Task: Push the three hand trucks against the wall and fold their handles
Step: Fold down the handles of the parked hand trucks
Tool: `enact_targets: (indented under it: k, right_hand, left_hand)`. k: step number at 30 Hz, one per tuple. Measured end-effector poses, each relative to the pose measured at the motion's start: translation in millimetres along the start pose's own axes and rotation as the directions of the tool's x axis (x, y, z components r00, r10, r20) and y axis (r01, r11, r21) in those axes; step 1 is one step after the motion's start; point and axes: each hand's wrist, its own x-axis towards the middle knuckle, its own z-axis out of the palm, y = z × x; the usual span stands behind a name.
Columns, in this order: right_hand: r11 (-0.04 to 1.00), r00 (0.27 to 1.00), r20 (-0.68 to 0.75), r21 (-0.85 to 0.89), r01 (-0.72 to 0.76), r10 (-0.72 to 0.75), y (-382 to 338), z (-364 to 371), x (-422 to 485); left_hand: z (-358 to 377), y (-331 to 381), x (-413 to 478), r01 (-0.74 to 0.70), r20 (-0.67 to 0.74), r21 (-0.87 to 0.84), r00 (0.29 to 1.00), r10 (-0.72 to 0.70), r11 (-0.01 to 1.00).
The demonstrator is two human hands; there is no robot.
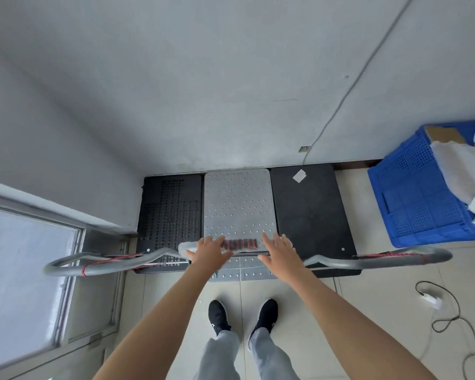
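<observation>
**Spotter:** Where do the trucks stand?

**Me:** Side by side, far ends at the wall (231, 91): the black perforated truck (170, 212) on my left, the silver truck (239, 204) in the middle, the plain black truck (310, 209) on my right. By my reading the pushing is done. All three handles stand up, none folded yet.

**Spotter:** And the hands?

**Me:** Both are at the middle handle (240, 244), the plastic-wrapped bar with the red-and-black sleeve. My left hand (209, 250) lies over its left end, my right hand (279, 250) over its right end. The grip is apart on both, fingers straight, clamped on nothing. I cannot tell whether the palms touch the bar or hover just above it.

**Spotter:** Which way does it go?

**Me:** The bar's long axis runs left to right under both hands, equally near each. The silver deck lies straight ahead of them, towards the wall, so I judge the fold goes forward and down onto it. The left handle (102, 266) and right handle (381, 259) flank me, out of reach for now.
</observation>
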Motion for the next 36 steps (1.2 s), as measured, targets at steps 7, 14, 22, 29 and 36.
enact_targets:
  k: [7,14,22,29,36]
  right_hand:
    - [1.0,0.997,-0.074,-0.022,0.018,-0.02,-5.7,13.0,16.2]
    - [0.994,0.997,-0.073,0.107,0.016,-0.008,-7.5,17.8,20.4]
    - [0.986,0.977,-0.211,0.168,-0.002,0.038,-14.8,33.4,30.3]
    - [0.989,0.947,-0.321,0.142,0.04,0.008,-25.2,52.8,27.9]
    - [0.99,0.941,-0.338,0.136,0.035,0.013,-40.9,64.6,16.7]
  left_hand:
    - [5.9,-5.7,17.1,-0.098,0.047,0.023,0.994,0.097,0.995]
    - [11.2,-6.5,26.8,-0.074,0.037,0.088,0.997,0.071,0.993]
    - [11.0,-11.4,37.9,-0.073,-0.004,0.068,0.997,0.074,0.995]
    - [2.9,-22.3,31.2,-0.096,0.03,0.004,0.995,0.096,0.995]
    - [7.8,-39.7,25.0,-0.041,0.057,-0.018,0.998,0.041,0.999]
